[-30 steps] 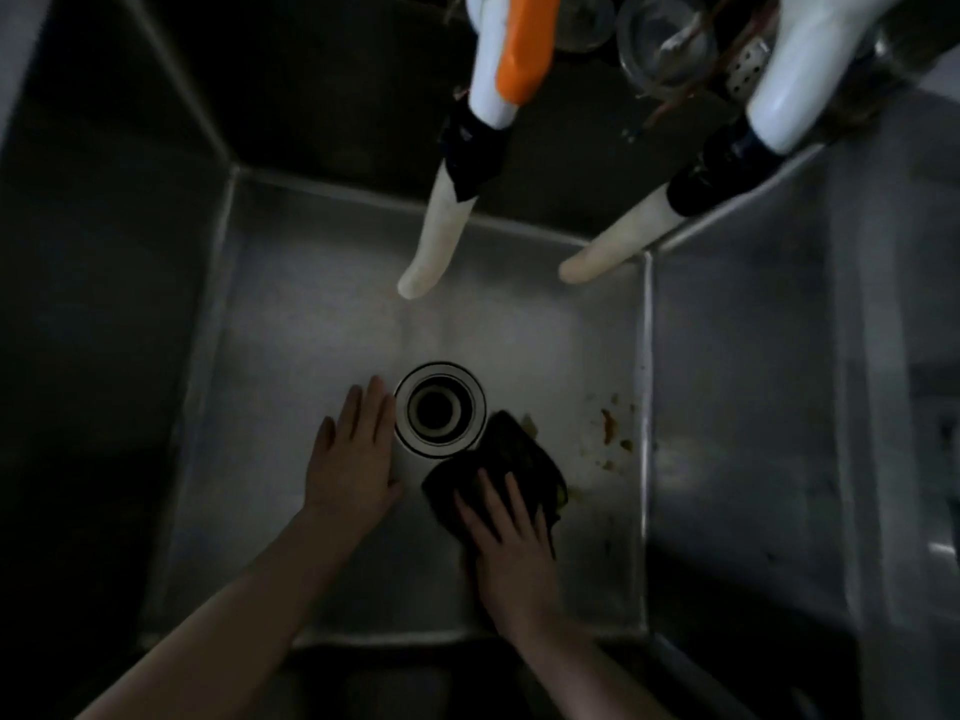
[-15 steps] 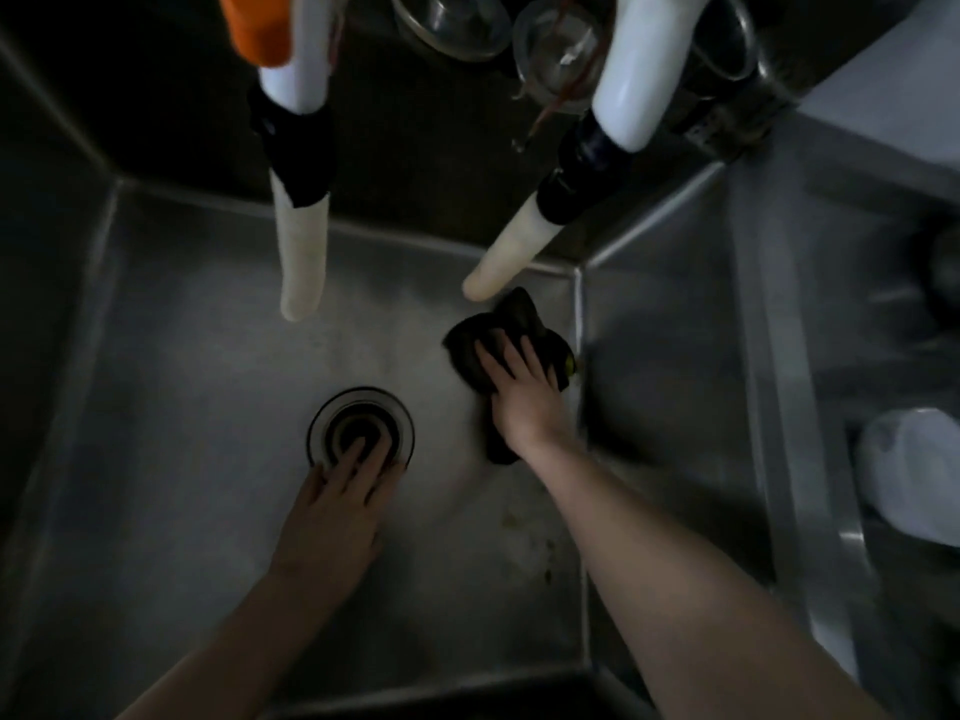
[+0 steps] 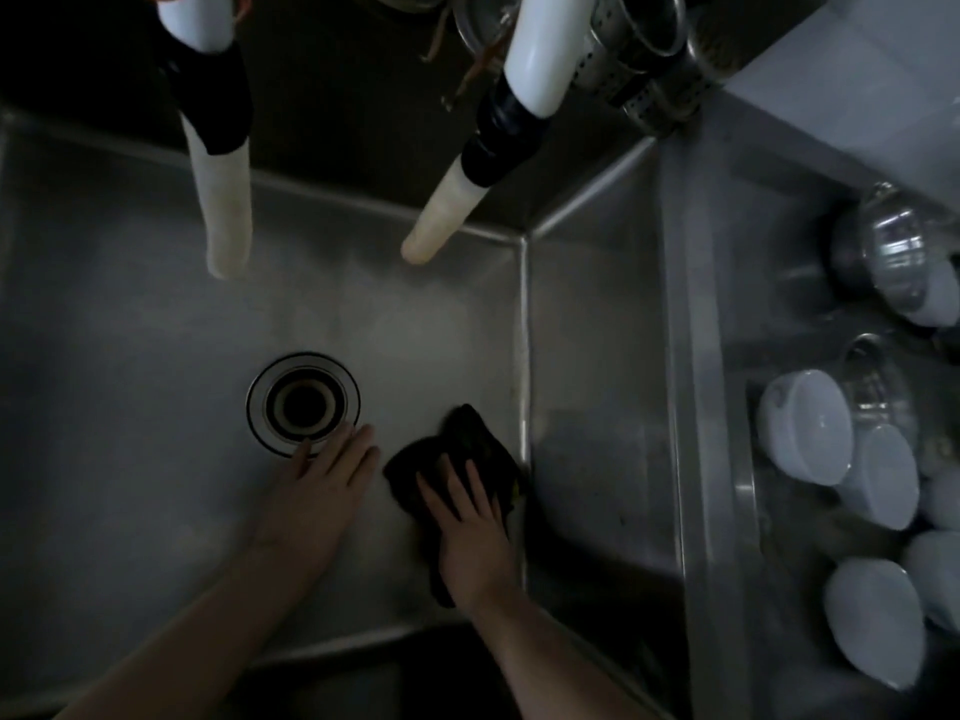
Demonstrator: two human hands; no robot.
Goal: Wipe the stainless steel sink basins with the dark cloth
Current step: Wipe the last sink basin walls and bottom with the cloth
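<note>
Bare forearms [image 3: 218,610] end in bare left hand [image 3: 317,493] and right hand [image 3: 475,537].

The sink basin [image 3: 156,356] is showing dull brushed steel, smooth and faintly streaked. The drain ring [image 3: 311,362] is gleaming brighter, as polished metal. The cloth [image 3: 467,444] is looking soft, matt and dark. The hoses [image 3: 226,220] are looking matt and pale, perhaps rubber, though the light is poor. The pipe [image 3: 540,59] above is shining as glossy white plastic. The bowls [image 3: 805,428] are glinting, glazed and smooth.
</note>
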